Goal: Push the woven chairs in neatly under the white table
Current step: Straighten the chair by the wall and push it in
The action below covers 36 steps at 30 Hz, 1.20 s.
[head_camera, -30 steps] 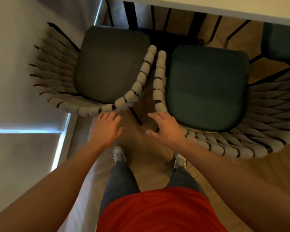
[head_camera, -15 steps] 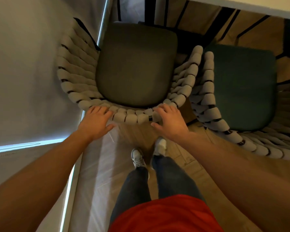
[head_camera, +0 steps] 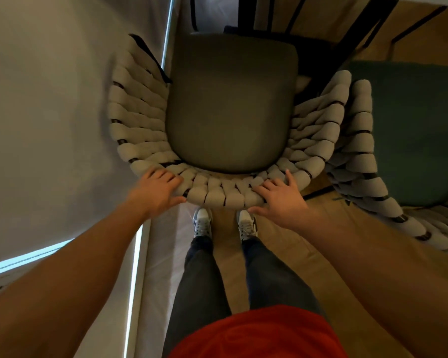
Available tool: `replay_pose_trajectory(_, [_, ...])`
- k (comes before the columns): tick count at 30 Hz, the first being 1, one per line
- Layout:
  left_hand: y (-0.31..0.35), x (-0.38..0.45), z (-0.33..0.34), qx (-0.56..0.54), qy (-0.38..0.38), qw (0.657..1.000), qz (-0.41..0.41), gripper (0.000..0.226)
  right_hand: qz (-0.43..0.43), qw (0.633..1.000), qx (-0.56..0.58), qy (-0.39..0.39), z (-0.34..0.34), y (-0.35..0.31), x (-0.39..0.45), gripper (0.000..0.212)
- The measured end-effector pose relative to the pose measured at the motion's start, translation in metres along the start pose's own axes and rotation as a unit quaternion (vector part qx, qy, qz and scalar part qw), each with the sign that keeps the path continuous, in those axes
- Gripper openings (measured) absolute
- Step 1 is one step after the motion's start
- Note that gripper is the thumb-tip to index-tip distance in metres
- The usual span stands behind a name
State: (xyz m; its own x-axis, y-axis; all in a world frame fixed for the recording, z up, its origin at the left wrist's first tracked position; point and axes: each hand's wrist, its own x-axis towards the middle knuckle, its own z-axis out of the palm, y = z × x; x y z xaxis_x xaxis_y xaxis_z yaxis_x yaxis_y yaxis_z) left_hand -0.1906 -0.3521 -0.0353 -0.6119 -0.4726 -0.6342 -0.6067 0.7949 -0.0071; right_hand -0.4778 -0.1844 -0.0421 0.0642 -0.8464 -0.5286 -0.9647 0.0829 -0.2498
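On the pale wood floor beside a grey wall, the grey-cushioned woven chair stands touching the green-cushioned chair, with left hand and right hand resting spread-fingered on its backrest.

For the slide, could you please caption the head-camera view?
Both hands, left and right, rest on the backrest of the woven chair, beside a second chair.
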Motion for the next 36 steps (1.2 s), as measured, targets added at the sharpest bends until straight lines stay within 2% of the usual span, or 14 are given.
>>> replay_pose_trajectory(4, [-0.007,-0.004,0.013,-0.024,0.08,0.996,0.042,0.066,0.01,1.0,-0.008,0.008,0.005,-0.003,-0.001,0.085])
replay_pose_trajectory(7, [-0.012,-0.004,0.019,-0.055,0.116,0.991,0.033,0.058,0.012,1.0,-0.01,-0.002,0.007,-0.01,0.0,0.093])
replay_pose_trajectory(10, [-0.026,-0.003,0.019,-0.098,0.122,0.988,0.004,0.052,0.021,1.0,0.016,-0.01,0.009,-0.025,0.004,0.084])
replay_pose_trajectory(13, [-0.046,-0.007,0.031,-0.093,0.154,0.984,0.001,0.048,0.014,0.999,0.031,-0.013,0.013,-0.045,0.01,0.07])
replay_pose_trajectory(17, [-0.064,-0.013,0.043,-0.088,0.134,0.987,0.011,0.054,0.008,0.999,0.036,-0.013,0.012,-0.059,0.02,0.082])
replay_pose_trajectory(21, [-0.075,-0.014,0.042,-0.113,0.167,0.979,-0.003,0.047,0.003,0.999,0.036,-0.005,0.006,-0.068,0.031,0.087])
replay_pose_trajectory(25, [-0.081,-0.015,0.041,-0.123,0.158,0.98,-0.008,0.05,-0.004,0.999,0.032,-0.003,0.004,-0.068,0.037,0.091])
replay_pose_trajectory(29, [-0.081,-0.014,0.038,-0.137,0.152,0.979,-0.006,0.053,-0.001,1.0,0.025,-0.008,0.004,-0.069,0.04,0.085])
replay_pose_trajectory(31, [-0.081,-0.016,0.036,-0.167,0.164,0.971,-0.039,0.044,0.018,0.998,0.052,0.032,0.006,-0.072,0.037,0.071])
replay_pose_trajectory(33, [-0.079,-0.021,0.033,-0.217,0.234,0.938,-0.135,0.033,0.059,0.977,0.108,0.172,0.01,-0.08,0.03,0.061])
replay_pose_trajectory(34, [-0.078,-0.025,0.033,-0.25,0.265,0.907,-0.211,0.032,0.106,0.946,0.155,0.263,0.013,-0.085,0.026,0.056])
replay_pose_trajectory(35, [-0.078,-0.029,0.031,-0.291,0.283,0.866,-0.291,0.034,0.183,0.895,0.219,0.343,0.012,-0.093,0.023,0.053])
replay_pose_trajectory(36, [-0.08,-0.03,0.031,-0.352,0.287,0.814,-0.362,0.04,0.28,0.823,0.307,0.388,0.018,-0.097,0.023,0.057])
